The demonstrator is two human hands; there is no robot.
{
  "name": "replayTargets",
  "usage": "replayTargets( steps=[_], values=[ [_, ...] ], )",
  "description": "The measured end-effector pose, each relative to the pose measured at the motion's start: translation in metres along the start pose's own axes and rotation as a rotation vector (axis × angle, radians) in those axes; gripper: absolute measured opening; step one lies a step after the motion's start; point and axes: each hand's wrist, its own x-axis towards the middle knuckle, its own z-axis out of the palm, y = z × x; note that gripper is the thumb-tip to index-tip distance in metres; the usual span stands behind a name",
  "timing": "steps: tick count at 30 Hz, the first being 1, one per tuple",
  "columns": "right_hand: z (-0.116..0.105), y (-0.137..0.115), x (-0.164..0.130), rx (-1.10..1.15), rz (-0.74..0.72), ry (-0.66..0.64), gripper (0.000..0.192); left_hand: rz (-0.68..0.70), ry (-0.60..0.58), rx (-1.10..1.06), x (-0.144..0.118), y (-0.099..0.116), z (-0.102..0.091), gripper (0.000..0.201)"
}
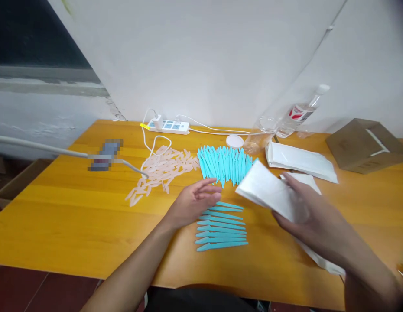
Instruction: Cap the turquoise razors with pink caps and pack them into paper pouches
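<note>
My right hand (310, 216) holds a white paper bag (264, 187) lifted above the yellow table (74, 208), the bag pointing left. My left hand (195, 201) hovers open, fingers spread, just left of a neat row of several turquoise plastic pieces (221, 225) lying side by side. Behind them lies a larger fanned pile of the same turquoise pieces (224, 162). A heap of pale pink pieces (164, 171) is to its left.
More white bags (299, 160) are stacked at the right, one under my right forearm (321, 260). A brown cardboard box (364, 145), a tipped plastic bottle (295, 115), a round white lid (234, 141), a power strip (169, 125) with cables and a grey cable (42, 147) also sit there.
</note>
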Motion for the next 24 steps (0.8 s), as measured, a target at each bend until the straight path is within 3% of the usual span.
replayTargets(
  steps=[2, 5, 8, 11, 13, 16, 18, 19, 21, 22, 23, 24],
  values=[
    [0.004, -0.023, 0.005, 0.052, -0.093, -0.048, 0.081, -0.044, -0.061, -0.115, 0.009, 0.005, 0.014, 0.074],
    [0.007, -0.037, 0.008, 0.119, -0.113, -0.127, 0.080, -0.064, -0.092, -0.152, 0.020, 0.010, 0.023, 0.069],
    [0.011, -0.040, 0.006, 0.310, 0.093, -0.152, 0.087, 0.004, -0.001, -0.157, 0.032, 0.016, 0.022, 0.057],
    [0.021, -0.047, 0.003, 0.804, 0.409, -0.172, 0.077, 0.093, 0.121, -0.216, 0.040, 0.027, 0.028, 0.059],
    [0.032, -0.054, 0.006, 1.157, 0.603, -0.057, 0.059, 0.065, 0.102, -0.252, 0.037, 0.031, 0.039, 0.070],
    [0.048, -0.066, 0.011, 1.418, 0.816, 0.403, 0.044, -0.068, -0.105, -0.244, 0.019, 0.026, 0.057, 0.089],
    [0.054, -0.069, 0.007, 1.449, 0.864, 0.627, 0.041, -0.107, -0.232, -0.233, 0.007, 0.015, 0.063, 0.080],
    [0.053, -0.068, 0.001, 1.434, 0.863, 0.652, 0.040, -0.099, -0.245, -0.225, 0.004, 0.010, 0.064, 0.068],
    [0.043, -0.059, -0.020, 1.299, 0.816, 0.519, 0.040, -0.060, -0.170, -0.175, 0.006, 0.004, 0.062, 0.046],
    [0.034, -0.052, -0.034, 1.169, 0.759, 0.384, 0.040, -0.043, -0.129, -0.136, 0.010, 0.004, 0.060, 0.039],
    [0.023, -0.045, -0.048, 0.952, 0.667, 0.233, 0.036, -0.030, -0.112, -0.092, 0.016, 0.007, 0.058, 0.035],
    [0.011, -0.037, -0.059, 0.700, 0.548, 0.172, 0.031, -0.022, -0.123, -0.049, 0.023, 0.011, 0.057, 0.032]
  ],
)
